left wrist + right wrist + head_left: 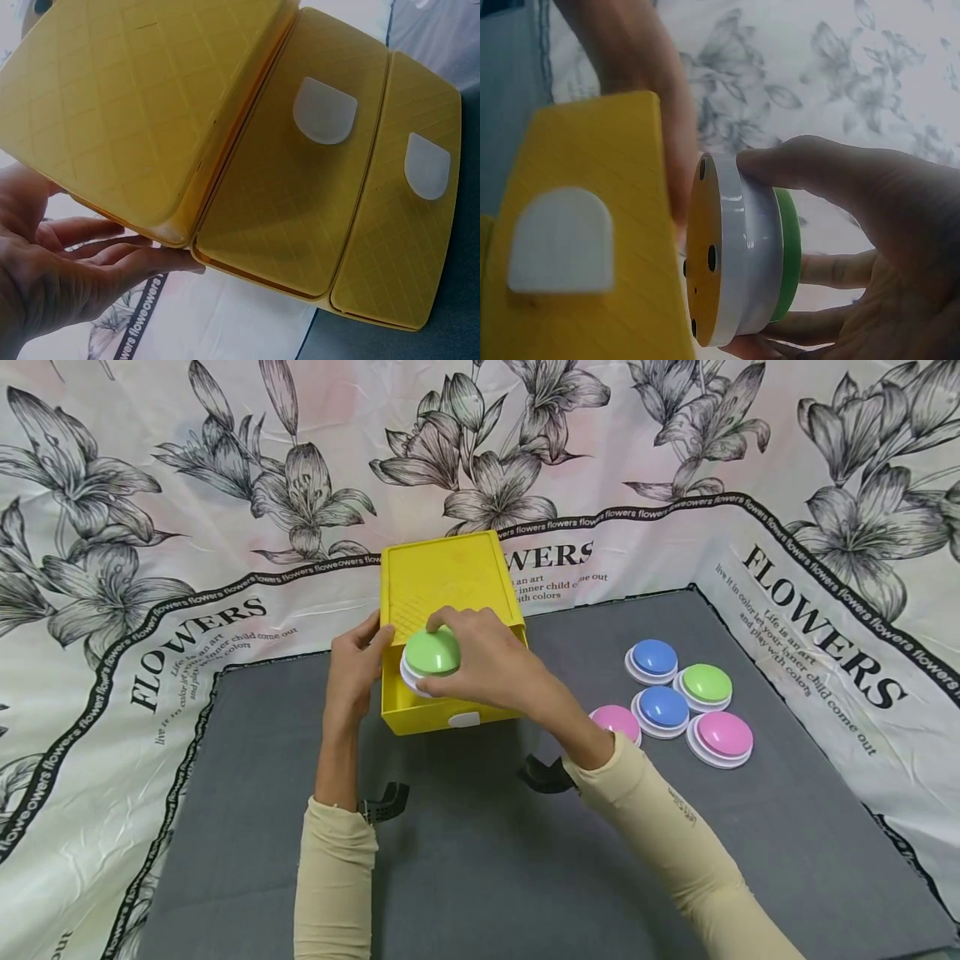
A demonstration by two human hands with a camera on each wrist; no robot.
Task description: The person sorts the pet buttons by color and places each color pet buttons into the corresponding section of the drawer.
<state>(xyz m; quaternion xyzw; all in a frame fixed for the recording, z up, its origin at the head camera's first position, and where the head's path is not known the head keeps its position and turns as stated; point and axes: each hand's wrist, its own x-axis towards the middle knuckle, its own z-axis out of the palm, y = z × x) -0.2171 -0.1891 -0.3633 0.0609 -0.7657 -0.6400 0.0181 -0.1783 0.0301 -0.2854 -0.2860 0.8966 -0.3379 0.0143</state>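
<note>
My right hand (487, 660) grips a green-domed push button (432, 652) with a white base, holding it tilted above the pulled-out top drawer (420, 718) of a yellow drawer unit (450, 568). The right wrist view shows its yellow underside with dark round spots, thumb on the white rim and fingers around the far side. At the unit's left side is my left hand (356, 664). In the left wrist view its fingers (112, 259) extend along the side by the open drawer, while the thumb is partly hidden. The drawer's inside is mostly covered by the right hand and button.
Right of the unit on the grey cloth stand several more push buttons: blue (654, 658), green (705, 683) and pink (722, 735). My right forearm partly covers another pink button (617, 722). Two lower drawers (289, 172) with white tabs are closed. A flower-printed sheet (315, 593) hangs behind.
</note>
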